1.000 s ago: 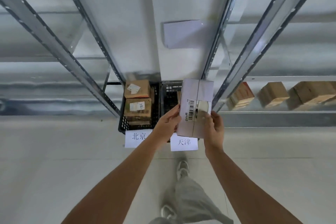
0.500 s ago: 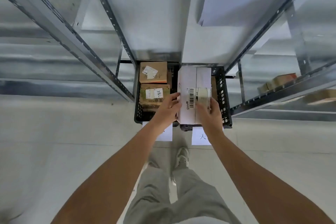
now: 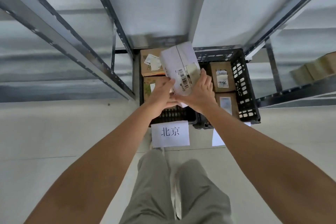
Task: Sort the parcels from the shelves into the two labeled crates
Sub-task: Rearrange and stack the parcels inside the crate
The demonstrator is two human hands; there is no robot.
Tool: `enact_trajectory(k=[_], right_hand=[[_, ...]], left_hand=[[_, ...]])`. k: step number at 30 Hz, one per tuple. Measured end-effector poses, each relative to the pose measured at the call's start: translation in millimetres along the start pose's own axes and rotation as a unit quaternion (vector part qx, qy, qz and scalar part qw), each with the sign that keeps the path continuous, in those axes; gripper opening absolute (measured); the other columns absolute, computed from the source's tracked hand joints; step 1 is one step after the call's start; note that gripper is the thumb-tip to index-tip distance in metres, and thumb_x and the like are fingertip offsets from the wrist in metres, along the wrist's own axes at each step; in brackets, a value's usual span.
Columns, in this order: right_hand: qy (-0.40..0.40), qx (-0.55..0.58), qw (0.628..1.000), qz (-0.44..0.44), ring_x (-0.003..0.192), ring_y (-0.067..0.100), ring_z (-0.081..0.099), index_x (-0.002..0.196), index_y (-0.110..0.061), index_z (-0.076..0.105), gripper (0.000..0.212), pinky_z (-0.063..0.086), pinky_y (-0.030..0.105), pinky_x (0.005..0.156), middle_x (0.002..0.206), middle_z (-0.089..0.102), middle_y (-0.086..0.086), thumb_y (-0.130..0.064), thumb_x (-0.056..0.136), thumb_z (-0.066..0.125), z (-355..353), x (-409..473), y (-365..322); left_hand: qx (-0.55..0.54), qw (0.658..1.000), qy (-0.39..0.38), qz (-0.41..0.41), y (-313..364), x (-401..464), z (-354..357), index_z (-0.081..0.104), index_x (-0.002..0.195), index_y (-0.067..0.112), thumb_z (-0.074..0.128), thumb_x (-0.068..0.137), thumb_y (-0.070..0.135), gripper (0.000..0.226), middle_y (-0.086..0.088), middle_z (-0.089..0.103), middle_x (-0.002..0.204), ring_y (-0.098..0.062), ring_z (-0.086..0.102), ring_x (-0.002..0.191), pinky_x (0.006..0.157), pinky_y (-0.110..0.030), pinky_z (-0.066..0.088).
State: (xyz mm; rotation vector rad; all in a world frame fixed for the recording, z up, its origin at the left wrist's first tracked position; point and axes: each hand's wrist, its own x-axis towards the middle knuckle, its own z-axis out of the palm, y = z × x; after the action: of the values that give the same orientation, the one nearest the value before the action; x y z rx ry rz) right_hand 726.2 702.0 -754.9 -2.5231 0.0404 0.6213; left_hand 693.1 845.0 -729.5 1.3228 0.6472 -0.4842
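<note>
while both hands hold it above the two crates (image 3: 243, 85), the white parcel (image 3: 179, 68) looks light and stiff; left hand (image 3: 161, 92) curls under its near end, right hand (image 3: 199, 91) clasps its side. flat sides seem best to grip.

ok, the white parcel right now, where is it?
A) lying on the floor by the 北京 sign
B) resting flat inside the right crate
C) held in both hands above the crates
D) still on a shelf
C: the white parcel is gripped by the left hand and right hand, tilted, above the black crates, not set down.
</note>
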Motion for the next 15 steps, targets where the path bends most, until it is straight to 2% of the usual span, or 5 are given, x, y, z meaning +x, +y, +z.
enact_trajectory(k=[3, 5, 10, 13, 15], right_hand=[[-0.039, -0.053, 0.997, -0.046, 0.143, 0.031, 0.021, 0.156, -0.012, -0.006, 0.138, 0.027, 0.054, 0.118, 0.151, 0.021, 0.007, -0.066, 0.063, 0.081, 39.8, 35.7, 27.2], [-0.085, -0.079, 0.99, -0.084, 0.139, 0.029, 0.022, 0.155, -0.016, -0.001, 0.13, 0.029, 0.052, 0.116, 0.147, 0.024, 0.004, -0.057, 0.065, 0.084, 66.4, 55.1, 52.4], [-0.192, -0.17, 0.953, -0.161, 0.139, 0.028, 0.016, 0.155, -0.027, 0.001, 0.124, 0.03, 0.051, 0.113, 0.149, 0.021, -0.002, -0.047, 0.067, 0.086, 125.7, 86.5, 103.5], [-0.209, -0.222, 0.936, -0.174, 0.139, 0.031, 0.014, 0.154, -0.04, -0.002, 0.125, 0.032, 0.055, 0.111, 0.151, 0.014, -0.005, -0.048, 0.066, 0.086, 154.7, 108.0, 119.1], [-0.201, -0.233, 0.937, -0.163, 0.139, 0.034, 0.018, 0.151, -0.053, -0.005, 0.127, 0.037, 0.057, 0.107, 0.153, 0.012, -0.002, -0.051, 0.063, 0.087, 170.9, 121.1, 129.1]], left_hand=[[0.071, 0.997, 0.01, 0.026, -41.1, 43.1, -25.6, 0.042, 0.121, 0.026, 0.048, 0.104, 0.042, 0.024, 0.001, 0.056, 0.125, -0.021, 0.062, 0.114, 0.081, -0.026, 0.053], [0.107, 0.991, 0.059, 0.06, -72.2, 71.5, -47.4, 0.044, 0.112, 0.026, 0.052, 0.102, 0.039, 0.018, 0.006, 0.057, 0.112, -0.012, 0.061, 0.105, 0.069, -0.014, 0.049], [0.245, 0.965, 0.089, 0.04, -139.0, 127.5, -90.2, 0.042, 0.147, 0.015, 0.062, 0.092, 0.054, 0.07, 0.001, 0.061, 0.133, -0.022, 0.06, 0.119, 0.092, -0.03, 0.049], [0.325, 0.944, 0.057, 0.007, -173.5, 155.6, -101.5, 0.058, 0.136, 0.016, 0.064, 0.096, 0.04, 0.047, 0.001, 0.063, 0.124, -0.018, 0.059, 0.104, 0.078, -0.022, 0.045], [0.283, 0.957, 0.062, 0.009, -194.0, 170.2, -106.7, 0.062, 0.129, 0.01, 0.066, 0.096, 0.026, 0.037, -0.001, 0.067, 0.117, -0.021, 0.064, 0.104, 0.087, -0.029, 0.052]])
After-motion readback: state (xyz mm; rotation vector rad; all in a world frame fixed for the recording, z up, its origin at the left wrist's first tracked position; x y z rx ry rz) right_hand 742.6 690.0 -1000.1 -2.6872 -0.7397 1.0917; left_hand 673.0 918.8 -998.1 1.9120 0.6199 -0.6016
